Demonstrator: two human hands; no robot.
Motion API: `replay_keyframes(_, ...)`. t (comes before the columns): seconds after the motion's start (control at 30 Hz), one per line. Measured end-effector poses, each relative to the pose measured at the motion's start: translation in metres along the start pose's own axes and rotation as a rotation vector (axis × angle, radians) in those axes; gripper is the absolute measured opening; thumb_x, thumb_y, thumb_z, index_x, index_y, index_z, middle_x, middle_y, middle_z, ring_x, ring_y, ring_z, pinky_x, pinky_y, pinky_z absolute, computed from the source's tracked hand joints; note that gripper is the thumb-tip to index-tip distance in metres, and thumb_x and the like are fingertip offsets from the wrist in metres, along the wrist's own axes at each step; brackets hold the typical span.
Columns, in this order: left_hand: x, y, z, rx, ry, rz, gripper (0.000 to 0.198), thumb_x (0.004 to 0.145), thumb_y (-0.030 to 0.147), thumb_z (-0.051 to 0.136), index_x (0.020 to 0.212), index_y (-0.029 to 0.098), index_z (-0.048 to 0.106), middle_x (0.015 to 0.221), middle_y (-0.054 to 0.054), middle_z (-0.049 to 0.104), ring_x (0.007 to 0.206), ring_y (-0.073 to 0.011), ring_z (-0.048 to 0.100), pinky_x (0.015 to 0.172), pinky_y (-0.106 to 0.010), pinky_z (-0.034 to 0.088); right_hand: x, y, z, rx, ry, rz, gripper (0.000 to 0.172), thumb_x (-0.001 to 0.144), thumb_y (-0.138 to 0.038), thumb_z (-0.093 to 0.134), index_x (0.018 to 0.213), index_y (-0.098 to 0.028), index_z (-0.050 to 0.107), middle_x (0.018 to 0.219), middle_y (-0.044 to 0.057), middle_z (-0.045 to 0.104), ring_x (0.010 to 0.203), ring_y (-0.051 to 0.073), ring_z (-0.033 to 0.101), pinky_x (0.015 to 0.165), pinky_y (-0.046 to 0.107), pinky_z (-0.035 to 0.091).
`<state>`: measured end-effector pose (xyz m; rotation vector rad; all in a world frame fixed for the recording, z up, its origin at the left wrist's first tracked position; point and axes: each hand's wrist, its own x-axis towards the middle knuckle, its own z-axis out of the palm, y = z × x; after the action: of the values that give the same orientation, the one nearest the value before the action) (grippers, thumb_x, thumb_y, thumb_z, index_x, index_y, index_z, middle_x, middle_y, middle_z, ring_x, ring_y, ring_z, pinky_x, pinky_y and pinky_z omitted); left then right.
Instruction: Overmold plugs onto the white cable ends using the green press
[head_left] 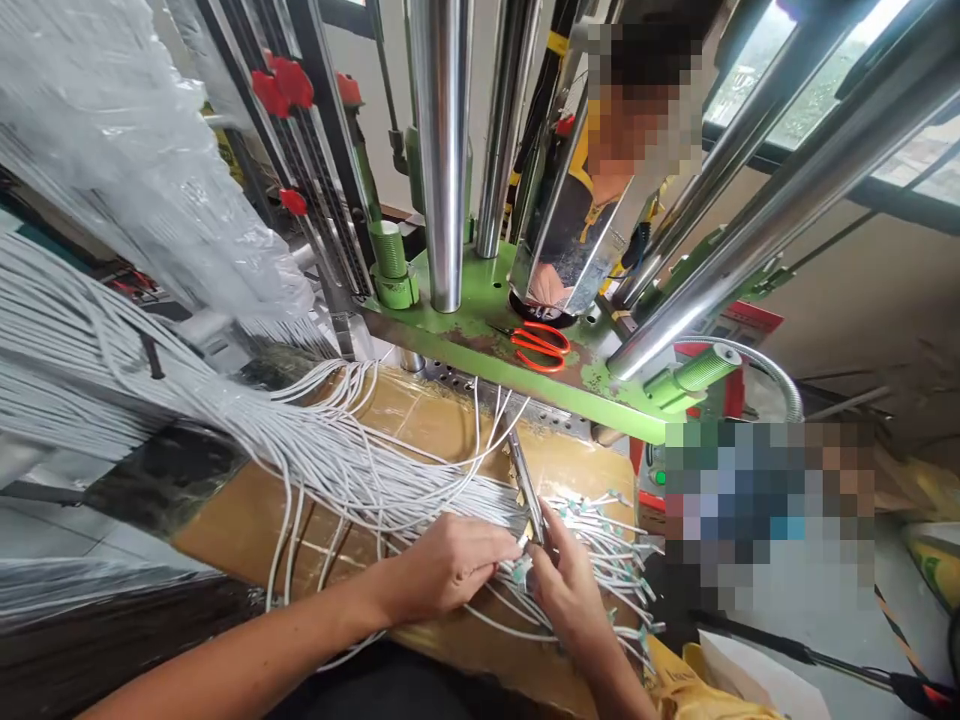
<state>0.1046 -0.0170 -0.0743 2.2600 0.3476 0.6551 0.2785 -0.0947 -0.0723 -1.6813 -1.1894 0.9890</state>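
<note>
Fingers of the left hand [454, 565] are pinched narrow, and at their tips sits a small white piece [523, 541], slightly below the center of the frame. Just to its right, the right hand [571, 592] has its index finger and thumb near together, at the lower end of a metal bar [529, 490]; whether they grip this bar or something behind it, I cannot tell. Beside and beneath the hands lie white cables [322, 455], which run from the left edge of the frame to greenish tips right of center. They rest on a brown-covered table [225, 525].

In my judgement, the step in hand is to work the small white piece at the end of the metal bar. The next move seems to call for a steady left pinch, good alignment, and care that loose cables do not catch.

Farther, across the middle of the frame, a green plate [480, 350] carries orange-handled scissors [541, 347] and bears steel columns [445, 200]. At the upper left hangs clear plastic wrapping [150, 160].
</note>
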Motion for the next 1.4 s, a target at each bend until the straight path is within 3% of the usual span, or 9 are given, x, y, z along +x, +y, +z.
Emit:
replay_keyframes(0.13, -0.002, 0.001, 0.002, 0.034, -0.028, -0.010, 0.033, 0.086, 0.006, 0.044, 0.112, 0.017, 0.062, 0.106, -0.009, 0.070, 0.096, -0.0203, 0.066, 0.083, -0.029, 0.051, -0.001, 0.000, 0.000, 0.009, -0.046, 0.020, 0.052, 0.083, -0.023, 0.047, 0.134, -0.016, 0.049, 0.133, 0.010, 0.056, 0.128, 0.021, 0.047, 0.110, 0.041, 0.033)
replay_keyframes(0.53, -0.005, 0.005, 0.009, 0.120, -0.006, -0.049, 0.036, 0.085, 0.005, 0.043, 0.112, 0.018, 0.061, 0.107, -0.008, 0.071, 0.095, -0.0195, 0.066, 0.083, -0.028, 0.051, -0.002, 0.006, 0.002, 0.064, -0.023, 0.000, 0.054, 0.086, -0.021, 0.045, 0.140, -0.020, 0.043, 0.136, 0.007, 0.054, 0.130, 0.019, 0.045, 0.113, 0.042, 0.028)
replay_keyframes(0.8, -0.004, -0.001, 0.018, 0.041, 0.115, -0.016, 0.036, 0.084, 0.004, 0.043, 0.112, 0.015, 0.063, 0.103, -0.010, 0.071, 0.094, -0.0198, 0.066, 0.082, -0.029, 0.052, -0.002, 0.007, 0.005, 0.006, -0.039, -0.042, 0.057, 0.084, -0.017, 0.042, 0.141, -0.018, 0.040, 0.137, 0.007, 0.051, 0.132, 0.017, 0.041, 0.114, 0.040, 0.025)
replay_keyframes(0.9, 0.003, 0.004, 0.013, -0.064, 0.134, -0.181, 0.024, 0.086, 0.011, 0.048, 0.095, 0.017, 0.070, 0.090, -0.007, 0.072, 0.085, -0.0195, 0.065, 0.078, -0.030, 0.050, -0.003, 0.000, 0.003, 0.005, -0.063, 0.012, 0.061, 0.082, -0.022, 0.048, 0.141, -0.011, 0.038, 0.126, 0.011, 0.058, 0.121, 0.021, 0.051, 0.108, 0.037, 0.036)
replay_keyframes(1.0, 0.013, 0.011, 0.000, -0.293, 0.166, -0.517, 0.018, 0.085, 0.026, 0.061, 0.073, 0.015, 0.068, 0.072, -0.004, 0.066, 0.072, -0.0174, 0.059, 0.069, -0.027, 0.047, -0.003, -0.006, 0.001, 0.048, -0.088, 0.129, 0.072, 0.078, -0.031, 0.060, 0.141, -0.008, 0.035, 0.100, 0.008, 0.066, 0.088, 0.020, 0.061, 0.082, 0.032, 0.051)
replay_keyframes(1.13, 0.020, 0.011, -0.014, -0.872, 0.256, -0.748, 0.027, 0.079, 0.038, 0.067, 0.081, 0.012, 0.067, 0.072, -0.003, 0.063, 0.064, -0.0134, 0.056, 0.058, -0.023, 0.044, -0.002, -0.005, 0.000, 0.077, -0.072, 0.160, 0.073, 0.078, -0.037, 0.062, 0.140, -0.007, 0.038, 0.089, 0.005, 0.065, 0.075, 0.017, 0.058, 0.069, 0.027, 0.050)
replay_keyframes(1.2, 0.021, 0.008, -0.017, -0.946, 0.293, -0.806, 0.030, 0.075, 0.039, 0.071, 0.088, 0.012, 0.065, 0.070, -0.001, 0.061, 0.052, -0.0087, 0.049, 0.047, -0.019, 0.037, -0.001, -0.003, 0.000, 0.088, -0.063, 0.168, 0.074, 0.077, -0.038, 0.063, 0.139, -0.007, 0.040, 0.086, 0.005, 0.065, 0.074, 0.017, 0.058, 0.067, 0.027, 0.049)
replay_keyframes(1.3, 0.021, 0.003, -0.019, -0.652, 0.266, -0.768, 0.023, 0.076, 0.035, 0.070, 0.084, 0.013, 0.067, 0.063, 0.001, 0.061, 0.047, -0.0084, 0.047, 0.046, -0.020, 0.036, 0.000, -0.003, 0.001, 0.111, -0.055, 0.167, 0.070, 0.075, -0.037, 0.065, 0.136, -0.011, 0.045, 0.083, 0.004, 0.066, 0.073, 0.017, 0.058, 0.064, 0.026, 0.049)
replay_keyframes(1.4, 0.019, -0.001, -0.018, -0.255, 0.161, -0.534, 0.016, 0.084, 0.024, 0.059, 0.078, 0.015, 0.072, 0.073, -0.004, 0.070, 0.069, -0.0169, 0.063, 0.066, -0.025, 0.049, 0.001, -0.004, 0.001, 0.129, -0.042, 0.162, 0.068, 0.075, -0.036, 0.066, 0.136, -0.013, 0.046, 0.084, 0.003, 0.066, 0.072, 0.017, 0.058, 0.063, 0.025, 0.050)
